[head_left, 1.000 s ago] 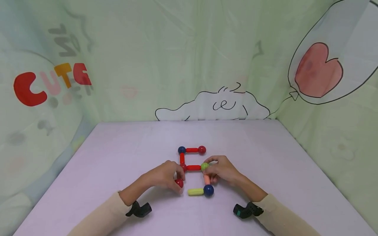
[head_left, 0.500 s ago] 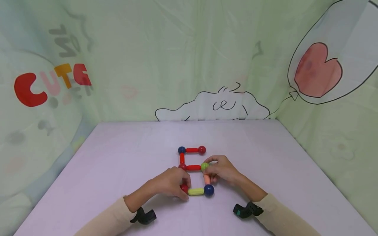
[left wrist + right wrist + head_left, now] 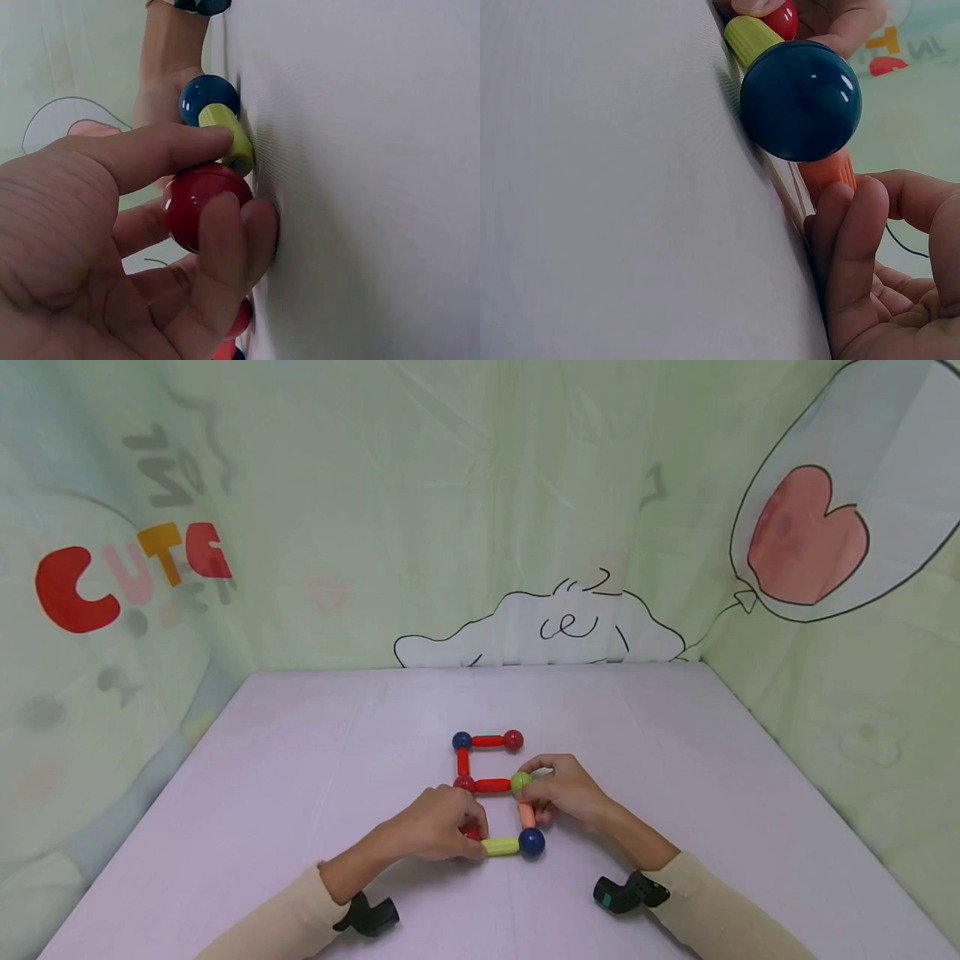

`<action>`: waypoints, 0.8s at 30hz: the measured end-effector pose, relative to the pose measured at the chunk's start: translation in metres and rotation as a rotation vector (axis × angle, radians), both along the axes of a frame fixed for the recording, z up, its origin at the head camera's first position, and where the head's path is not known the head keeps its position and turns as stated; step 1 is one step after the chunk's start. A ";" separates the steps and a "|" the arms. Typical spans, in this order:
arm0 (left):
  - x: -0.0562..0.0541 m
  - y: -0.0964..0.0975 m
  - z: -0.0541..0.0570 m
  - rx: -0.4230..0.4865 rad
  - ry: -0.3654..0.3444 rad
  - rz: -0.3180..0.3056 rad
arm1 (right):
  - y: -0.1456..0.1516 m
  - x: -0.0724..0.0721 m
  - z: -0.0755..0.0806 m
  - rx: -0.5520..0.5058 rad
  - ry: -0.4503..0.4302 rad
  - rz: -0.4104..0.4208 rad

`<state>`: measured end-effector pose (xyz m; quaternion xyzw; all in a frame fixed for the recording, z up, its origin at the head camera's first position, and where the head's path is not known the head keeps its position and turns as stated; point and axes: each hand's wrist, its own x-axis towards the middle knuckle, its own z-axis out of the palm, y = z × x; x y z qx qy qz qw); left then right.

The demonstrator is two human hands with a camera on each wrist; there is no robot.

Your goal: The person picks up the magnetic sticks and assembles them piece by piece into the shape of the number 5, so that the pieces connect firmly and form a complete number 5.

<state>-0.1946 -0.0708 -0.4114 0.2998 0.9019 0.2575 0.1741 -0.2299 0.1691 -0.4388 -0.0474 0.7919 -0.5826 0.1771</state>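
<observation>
My left hand (image 3: 435, 822) pinches a red ball (image 3: 191, 202) between thumb and fingers. That ball sits at the near end of a yellow-green stick (image 3: 502, 846), and the thumb touches the stick. Its other end joins a dark blue ball (image 3: 532, 842), from which an orange stick (image 3: 527, 815) runs back. At the far end of the orange stick, my right hand (image 3: 564, 789) grips a light green ball (image 3: 520, 782); the right wrist view hides this ball behind the fingers. A red stick (image 3: 492, 785) links the green ball to another red ball (image 3: 464, 784).
Farther back, an upright red stick (image 3: 462, 762) leads to a blue ball (image 3: 462, 741). Another red stick (image 3: 487, 741) ends there in a red ball (image 3: 513, 740). The chain lies on a pale cloth-covered table (image 3: 337, 727), with printed curtains (image 3: 322, 510) around it.
My left hand has moved right and slightly nearer, bringing its red ball up to the free end of the yellow-green stick. The right hand stays on the green ball.
</observation>
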 end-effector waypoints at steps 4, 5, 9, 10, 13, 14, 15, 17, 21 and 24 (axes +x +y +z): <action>-0.001 0.001 -0.002 -0.016 0.007 -0.019 | 0.000 0.000 0.001 -0.004 -0.004 -0.006; -0.001 0.001 -0.003 -0.021 0.008 -0.024 | 0.000 0.000 0.001 -0.004 -0.004 -0.005; -0.001 0.000 -0.004 -0.016 0.024 -0.049 | 0.000 0.000 0.001 -0.002 -0.006 0.000; -0.001 -0.001 -0.004 -0.008 0.028 -0.054 | 0.000 0.000 0.001 -0.003 -0.004 0.002; -0.002 -0.004 -0.002 0.021 0.038 -0.062 | 0.000 -0.001 0.003 -0.006 0.002 0.005; -0.003 -0.005 -0.001 0.031 0.036 -0.060 | 0.001 -0.001 0.003 -0.008 0.004 0.006; -0.003 -0.005 -0.001 0.037 0.034 -0.056 | 0.001 -0.001 0.004 -0.009 0.006 0.007; -0.003 -0.006 0.000 0.043 0.025 -0.052 | 0.001 -0.001 0.004 -0.011 0.008 0.010; -0.002 -0.006 -0.002 0.010 0.024 -0.065 | 0.001 0.000 0.003 -0.007 0.005 0.016; -0.001 -0.006 -0.004 -0.029 0.033 -0.085 | 0.000 0.002 0.003 -0.002 0.002 0.021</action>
